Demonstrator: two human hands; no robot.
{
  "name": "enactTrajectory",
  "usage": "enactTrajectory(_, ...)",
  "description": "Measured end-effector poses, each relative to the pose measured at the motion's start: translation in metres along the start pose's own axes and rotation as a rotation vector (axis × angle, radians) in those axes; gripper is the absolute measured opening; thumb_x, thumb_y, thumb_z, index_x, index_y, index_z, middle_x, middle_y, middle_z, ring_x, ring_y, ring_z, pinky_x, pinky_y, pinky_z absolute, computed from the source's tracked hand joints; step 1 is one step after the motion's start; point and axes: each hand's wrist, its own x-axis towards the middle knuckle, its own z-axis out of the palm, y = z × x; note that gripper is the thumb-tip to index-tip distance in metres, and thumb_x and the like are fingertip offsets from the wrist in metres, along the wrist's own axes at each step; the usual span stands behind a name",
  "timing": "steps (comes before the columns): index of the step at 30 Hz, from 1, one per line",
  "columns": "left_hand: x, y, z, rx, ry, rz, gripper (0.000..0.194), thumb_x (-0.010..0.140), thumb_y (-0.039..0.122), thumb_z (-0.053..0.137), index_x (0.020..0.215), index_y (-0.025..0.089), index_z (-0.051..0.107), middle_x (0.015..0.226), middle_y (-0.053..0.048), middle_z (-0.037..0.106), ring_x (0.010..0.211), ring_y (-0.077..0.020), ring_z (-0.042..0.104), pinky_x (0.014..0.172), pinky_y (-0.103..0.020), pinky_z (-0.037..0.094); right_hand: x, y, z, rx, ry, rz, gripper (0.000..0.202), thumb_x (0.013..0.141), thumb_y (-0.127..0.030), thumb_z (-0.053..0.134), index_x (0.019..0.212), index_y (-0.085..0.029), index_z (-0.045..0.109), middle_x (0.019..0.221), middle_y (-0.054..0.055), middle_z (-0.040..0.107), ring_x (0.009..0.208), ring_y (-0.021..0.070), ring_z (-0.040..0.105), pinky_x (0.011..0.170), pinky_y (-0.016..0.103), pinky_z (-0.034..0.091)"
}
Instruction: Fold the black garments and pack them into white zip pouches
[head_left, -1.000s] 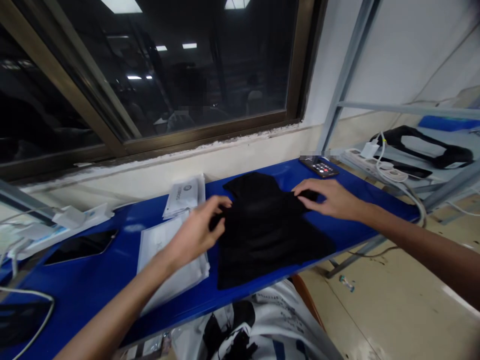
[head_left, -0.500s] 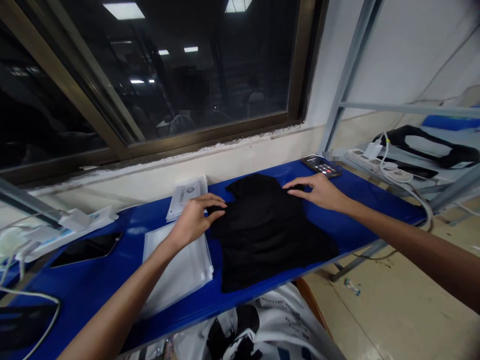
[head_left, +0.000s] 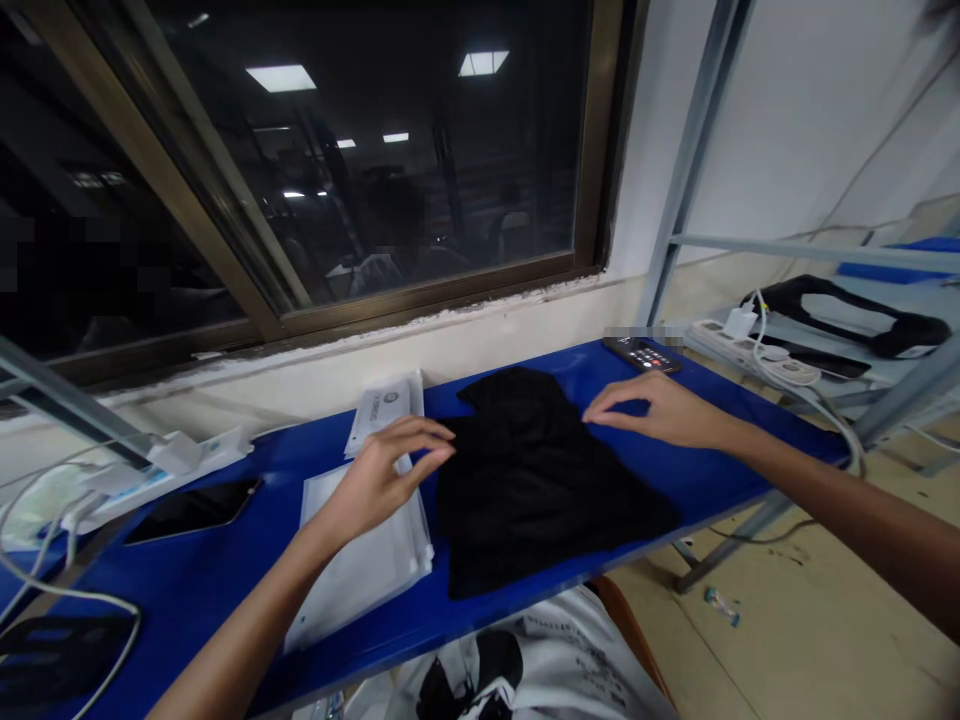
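Note:
A black garment [head_left: 540,490], possibly a small top, lies spread on the blue tabletop with its narrow end towards the window. My left hand [head_left: 394,465] hovers at its left edge, thumb and fingers apart with no cloth visible between them. By the upper right edge, my right hand [head_left: 645,408] has thumb and forefinger tips together in a loop; blue tabletop shows through it and no cloth is seen inside. Left of the garment lie clear zip bags [head_left: 367,540], partly covered by my left arm. Printed white packets [head_left: 379,408] sit behind them.
Dark phones lie at left [head_left: 191,510] and far right [head_left: 641,353] on the blue table [head_left: 225,580]. A power strip [head_left: 169,475] with white cables occupies the left end. Metal uprights [head_left: 690,170] flank the table; another power strip [head_left: 750,350] is on the right shelf.
Both hands have let go of the black cloth that was between their fingers. The garment's upper sides now lie flatter, and the view has tilted slightly upward.

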Motion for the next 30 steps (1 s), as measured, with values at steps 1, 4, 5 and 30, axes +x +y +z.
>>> enactTrajectory(1,0.013,-0.004,0.005,0.035,0.01,-0.015,0.019,0.099,0.031,0.058,0.1,0.021,0.074,0.114,-0.008,0.073,0.109,-0.0232,0.067,0.098,-0.041,0.052,0.013,0.004,0.006,-0.03,0.034,-0.018,0.03,0.096,-0.045,0.061,0.102,-0.022,0.079,0.104,0.006,0.079,0.096,0.0242,0.074,0.091,0.038,0.055)
enactTrajectory(4,0.054,-0.021,0.03,0.178,-0.072,-0.087,0.022,0.094,0.026,0.065,0.113,0.017,0.071,0.122,-0.011,0.071,0.117,-0.0276,0.064,0.102,-0.044,0.05,0.052,0.016,0.027,-0.084,-0.032,-0.054,0.039,0.09,-0.044,0.069,0.122,-0.023,0.071,0.122,0.009,0.073,0.109,0.0265,0.069,0.097,0.042,0.052)
enactTrajectory(5,0.063,-0.026,0.039,0.226,-0.102,-0.13,0.031,0.09,0.025,0.069,0.12,0.015,0.068,0.127,-0.013,0.069,0.122,-0.0304,0.061,0.103,-0.046,0.049,0.061,0.02,0.035,-0.097,-0.083,-0.046,0.05,0.086,-0.044,0.074,0.131,-0.023,0.066,0.128,0.01,0.071,0.112,0.0275,0.068,0.098,0.043,0.052)
enactTrajectory(30,0.079,-0.103,0.047,0.01,-0.145,-0.283,0.012,0.081,0.023,0.069,0.09,0.018,0.074,0.095,-0.007,0.077,0.094,-0.024,0.071,0.089,-0.035,0.052,0.067,0.07,0.042,0.133,-0.06,0.181,0.033,0.08,-0.047,0.072,0.096,-0.019,0.077,0.09,0.006,0.076,0.082,0.0215,0.067,0.08,0.036,0.051)
